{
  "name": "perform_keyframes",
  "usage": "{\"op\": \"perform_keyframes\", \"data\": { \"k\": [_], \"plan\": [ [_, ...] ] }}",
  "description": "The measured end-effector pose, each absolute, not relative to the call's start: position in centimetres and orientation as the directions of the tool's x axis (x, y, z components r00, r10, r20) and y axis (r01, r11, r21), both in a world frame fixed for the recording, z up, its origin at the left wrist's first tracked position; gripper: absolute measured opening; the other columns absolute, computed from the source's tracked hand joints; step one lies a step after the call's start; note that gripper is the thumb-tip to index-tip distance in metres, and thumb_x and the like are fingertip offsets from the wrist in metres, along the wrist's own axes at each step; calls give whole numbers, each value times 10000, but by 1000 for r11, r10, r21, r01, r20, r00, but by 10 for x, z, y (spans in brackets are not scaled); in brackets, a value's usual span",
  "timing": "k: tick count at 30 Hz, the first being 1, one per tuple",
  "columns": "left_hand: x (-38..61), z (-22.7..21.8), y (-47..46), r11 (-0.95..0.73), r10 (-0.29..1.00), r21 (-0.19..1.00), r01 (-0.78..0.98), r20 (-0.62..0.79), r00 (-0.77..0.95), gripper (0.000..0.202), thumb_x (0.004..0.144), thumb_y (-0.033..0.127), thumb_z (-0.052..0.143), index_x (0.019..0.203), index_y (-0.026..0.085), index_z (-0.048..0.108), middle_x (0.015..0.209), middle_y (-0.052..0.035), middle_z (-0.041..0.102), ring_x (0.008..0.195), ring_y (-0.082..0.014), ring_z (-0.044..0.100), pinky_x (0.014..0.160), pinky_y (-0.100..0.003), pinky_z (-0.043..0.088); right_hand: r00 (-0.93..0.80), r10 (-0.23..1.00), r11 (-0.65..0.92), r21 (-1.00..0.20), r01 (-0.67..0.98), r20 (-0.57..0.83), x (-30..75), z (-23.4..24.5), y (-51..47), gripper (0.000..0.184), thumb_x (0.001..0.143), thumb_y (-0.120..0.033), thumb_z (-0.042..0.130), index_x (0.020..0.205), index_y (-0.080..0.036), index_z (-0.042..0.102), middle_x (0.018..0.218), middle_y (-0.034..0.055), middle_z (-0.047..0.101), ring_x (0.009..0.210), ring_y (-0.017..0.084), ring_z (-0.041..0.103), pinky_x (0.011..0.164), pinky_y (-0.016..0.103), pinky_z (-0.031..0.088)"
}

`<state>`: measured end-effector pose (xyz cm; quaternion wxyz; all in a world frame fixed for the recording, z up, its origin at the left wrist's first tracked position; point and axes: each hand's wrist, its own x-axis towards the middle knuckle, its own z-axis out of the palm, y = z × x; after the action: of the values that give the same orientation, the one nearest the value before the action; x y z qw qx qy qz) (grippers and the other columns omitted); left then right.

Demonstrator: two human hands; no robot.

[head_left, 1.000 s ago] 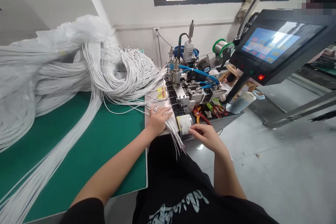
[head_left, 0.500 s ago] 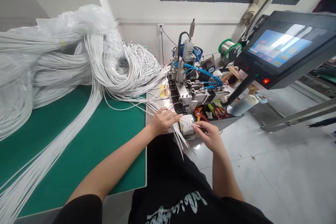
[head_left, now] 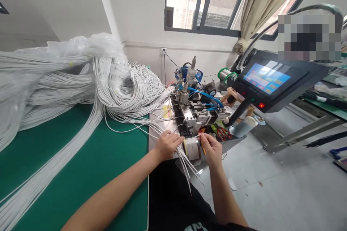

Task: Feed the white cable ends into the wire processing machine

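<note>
My left hand [head_left: 168, 145] lies over several white cables [head_left: 184, 159] at the front of the machine, fingers bent down on them. Their loose ends hang past the table edge above my lap. One white cable [head_left: 191, 137] stretches from the left fingertips to my right hand [head_left: 211, 148], whose thumb and forefinger pinch it near its end. Just below that cable is a pale, rounded block with a label [head_left: 193, 150]. Close behind both hands stands the benchtop machine [head_left: 189, 115] with metal slides and blue air tubes.
A large heap of white cables [head_left: 135, 94], partly under clear plastic [head_left: 105, 43], covers the green tabletop [head_left: 116, 173]. To the right are a control screen [head_left: 267, 78], a green wire spool [head_left: 226, 75], red-handled scissors [head_left: 223, 134] and a pale blue roll [head_left: 244, 127]. A blurred patch [head_left: 309, 38] sits behind the screen.
The view has tilted upward. My right hand has drawn the pinched cable end closer to the machine and turned more upright. My left hand stays on the cables.
</note>
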<state>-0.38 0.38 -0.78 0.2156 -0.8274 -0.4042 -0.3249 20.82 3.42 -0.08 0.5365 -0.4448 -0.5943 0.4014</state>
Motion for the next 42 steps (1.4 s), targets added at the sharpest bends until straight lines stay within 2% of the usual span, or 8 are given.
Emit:
{"op": "perform_keyframes", "data": {
  "k": [6,12,15,19,26,35,39,42],
  "plan": [
    [-5,-9,8,-495,634,-73,866,651,417,243,890,109,414,944,187,638,775,-43,650,770,-179,578,789,-336,365,-248,964,78,-994,-77,95,209,-3,53,344,770,-471,681,836,-136,724,676,42,636,449,73,375,427,226,304],
    [-3,-6,8,-476,652,-108,873,624,432,370,833,49,446,1111,217,623,801,-25,636,825,-182,564,846,-359,331,-280,947,222,-952,212,158,219,-6,77,278,792,-418,646,867,-154,687,744,58,658,633,157,550,573,254,413],
    [-2,-6,7,-448,644,-114,887,647,408,379,822,43,455,1102,222,636,789,-26,624,803,-186,553,849,-366,320,-332,922,313,-885,346,197,220,-10,88,261,806,-410,614,830,-155,665,735,51,643,633,163,541,582,257,408],
    [0,-10,8,-409,657,-81,909,665,355,379,819,39,454,1085,221,656,807,-41,627,819,-193,547,887,-387,305,-371,904,349,-866,359,210,217,-17,96,286,839,-434,566,767,-162,614,676,25,580,613,154,495,577,255,379],
    [2,-12,8,-344,736,-14,939,617,279,406,744,44,515,1069,233,667,863,-44,646,883,-212,546,920,-424,280,-461,865,325,-921,216,197,209,-32,110,288,844,-411,544,671,-185,495,635,-26,453,615,126,415,575,234,334],
    [1,-12,9,-341,762,1,940,586,276,391,706,69,556,1046,224,668,868,-49,660,910,-230,555,941,-454,283,-347,936,-61,-998,-26,-49,198,-51,110,291,699,-420,643,622,-188,486,534,-64,375,500,93,310,480,214,252],
    [-1,-14,9,-339,753,-3,941,599,273,387,704,66,548,1036,220,673,870,-56,664,898,-232,557,954,-468,288,-336,939,-80,-997,-21,-69,200,-50,104,361,693,-487,671,610,-189,486,531,-52,417,500,103,344,485,225,283],
    [-3,-14,7,-334,760,12,943,595,262,309,741,96,558,999,218,677,858,-55,668,906,-235,564,956,-476,296,-291,957,0,-999,53,-16,207,-44,95,383,736,-524,665,645,-174,540,578,-29,477,545,117,391,514,232,307]
  ]
}}
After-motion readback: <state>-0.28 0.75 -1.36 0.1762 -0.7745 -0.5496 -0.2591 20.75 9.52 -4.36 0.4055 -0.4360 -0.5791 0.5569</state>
